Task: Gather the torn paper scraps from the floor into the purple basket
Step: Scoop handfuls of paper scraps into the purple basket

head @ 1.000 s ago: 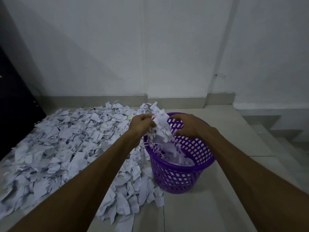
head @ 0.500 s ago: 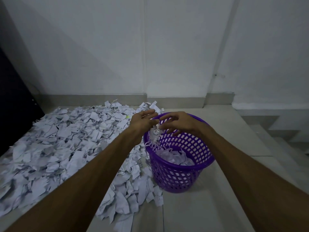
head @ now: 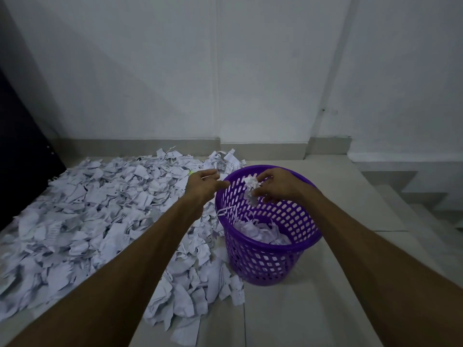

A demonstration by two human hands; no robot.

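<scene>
A purple perforated basket [head: 263, 262] stands on the tiled floor and holds a layer of torn paper scraps [head: 260, 231]. A wide pile of white scraps [head: 87, 209] covers the floor left of it and reaches its base. Both my hands are above the basket's mouth. My left hand [head: 203, 187] hovers over the left rim, fingers stretched out and holding nothing. My right hand [head: 278, 186] is over the middle, its fingertips pinching a small crumpled scrap [head: 250, 186].
A dark panel [head: 20, 159] stands at the far left edge of the pile. The white wall and its grey skirting [head: 263, 146] run behind. Stair steps [head: 413, 196] drop away on the right. Bare tile [head: 300, 309] lies in front of the basket.
The big bunch of scraps held between both hands has dropped into the basket. My hands have moved apart, and only a small crumpled piece stays at my right fingertips.
</scene>
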